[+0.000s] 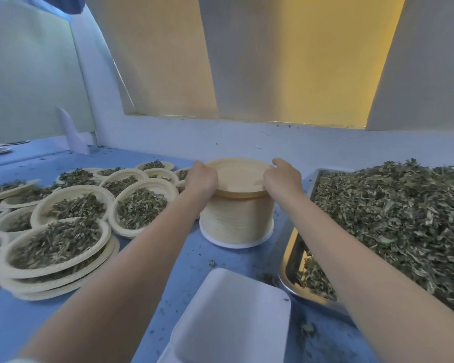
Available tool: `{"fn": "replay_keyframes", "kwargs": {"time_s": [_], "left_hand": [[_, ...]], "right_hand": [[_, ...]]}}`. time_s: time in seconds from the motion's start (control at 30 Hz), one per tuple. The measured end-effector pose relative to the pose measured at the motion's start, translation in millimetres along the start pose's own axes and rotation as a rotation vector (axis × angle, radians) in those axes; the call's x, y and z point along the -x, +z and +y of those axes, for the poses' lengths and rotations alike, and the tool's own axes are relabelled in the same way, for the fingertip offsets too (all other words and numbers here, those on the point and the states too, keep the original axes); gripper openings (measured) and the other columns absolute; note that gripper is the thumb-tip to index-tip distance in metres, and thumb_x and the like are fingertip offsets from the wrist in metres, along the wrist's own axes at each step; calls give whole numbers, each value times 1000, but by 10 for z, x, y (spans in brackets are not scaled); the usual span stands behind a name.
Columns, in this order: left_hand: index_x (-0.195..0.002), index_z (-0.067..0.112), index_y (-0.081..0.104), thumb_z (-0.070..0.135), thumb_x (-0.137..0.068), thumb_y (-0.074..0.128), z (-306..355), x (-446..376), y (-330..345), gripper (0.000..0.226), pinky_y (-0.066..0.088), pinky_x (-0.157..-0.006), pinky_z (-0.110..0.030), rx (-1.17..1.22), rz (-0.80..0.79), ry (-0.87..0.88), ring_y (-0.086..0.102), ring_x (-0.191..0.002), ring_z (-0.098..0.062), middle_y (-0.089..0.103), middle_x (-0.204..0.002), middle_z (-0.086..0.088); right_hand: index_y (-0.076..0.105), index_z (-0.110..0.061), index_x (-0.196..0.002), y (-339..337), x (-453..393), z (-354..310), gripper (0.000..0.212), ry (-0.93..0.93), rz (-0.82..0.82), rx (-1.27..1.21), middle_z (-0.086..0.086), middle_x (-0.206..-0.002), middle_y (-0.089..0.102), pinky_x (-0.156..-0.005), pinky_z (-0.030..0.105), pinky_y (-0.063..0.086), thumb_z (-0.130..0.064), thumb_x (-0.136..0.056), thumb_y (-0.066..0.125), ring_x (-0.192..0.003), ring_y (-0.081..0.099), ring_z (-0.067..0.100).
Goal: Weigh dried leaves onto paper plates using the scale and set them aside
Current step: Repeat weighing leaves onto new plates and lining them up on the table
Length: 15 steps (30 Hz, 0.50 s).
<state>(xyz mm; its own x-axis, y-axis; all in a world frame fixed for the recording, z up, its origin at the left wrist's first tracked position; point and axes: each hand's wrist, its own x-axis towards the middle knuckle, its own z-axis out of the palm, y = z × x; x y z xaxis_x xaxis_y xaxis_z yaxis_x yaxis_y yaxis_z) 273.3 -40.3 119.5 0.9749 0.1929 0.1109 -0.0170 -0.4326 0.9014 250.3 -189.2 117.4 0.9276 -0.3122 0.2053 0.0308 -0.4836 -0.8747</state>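
A tall stack of cream paper plates (237,218) stands in the middle of the blue table. My left hand (201,176) grips the left rim of the top plate (237,175), and my right hand (283,176) pinches its right rim. That top plate sits slightly raised and tilted above the stack. A white scale platform (231,318) lies near the front edge, with nothing on it. To the right, a steel tray (292,258) holds a big heap of dried leaves (393,218).
Several filled paper plates (60,242) of dried leaves crowd the left half of the blue table (147,258), some stacked on each other. Loose leaf crumbs dot the surface. A white wall ledge (220,137) runs behind the stack.
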Motion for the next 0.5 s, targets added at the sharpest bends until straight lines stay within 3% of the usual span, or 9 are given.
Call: {"fn": "replay_keyframes", "kwargs": {"time_s": [0.13,0.23,0.33,0.4,0.5], "left_hand": [[-140,3,33,2,-92,27,73,-85,49,48,38,-80,-32,-17,-1,31,46,-109,-29,40,-139,-15],[-136,1,36,0,-92,26,121,-15,-14,45,33,-71,-30,-50,17,71,41,-92,-23,44,-134,-13],[-124,-1,44,0,-91,26,84,202,-123,37,33,-64,-30,-34,37,103,42,-78,-21,46,-109,-13],[-114,-2,46,-1,-89,26,9,431,-209,32,33,-56,-32,-7,42,104,43,-70,-20,46,-96,-14],[-127,-2,45,-1,-88,29,-155,808,-306,42,44,-83,-41,17,29,66,52,-105,-35,52,-119,-21]], "right_hand": [[25,-14,-149,-6,-102,28,61,21,15,-33,11,-139,44,-48,24,35,-2,-90,35,-66,50,10],[28,-16,-148,-43,-16,28,61,7,16,-22,11,-139,46,-42,21,33,-2,-89,36,-55,47,9],[31,-17,-147,-102,210,15,59,-27,25,-11,9,-142,43,-34,16,32,-3,-90,35,-49,44,6],[32,-20,-146,-144,423,0,58,-45,16,7,8,-143,42,-42,21,34,-4,-90,35,-51,44,7],[35,-22,-143,-180,814,38,56,-73,-4,63,8,-139,46,-54,28,33,-7,-90,36,-67,52,16]]}}
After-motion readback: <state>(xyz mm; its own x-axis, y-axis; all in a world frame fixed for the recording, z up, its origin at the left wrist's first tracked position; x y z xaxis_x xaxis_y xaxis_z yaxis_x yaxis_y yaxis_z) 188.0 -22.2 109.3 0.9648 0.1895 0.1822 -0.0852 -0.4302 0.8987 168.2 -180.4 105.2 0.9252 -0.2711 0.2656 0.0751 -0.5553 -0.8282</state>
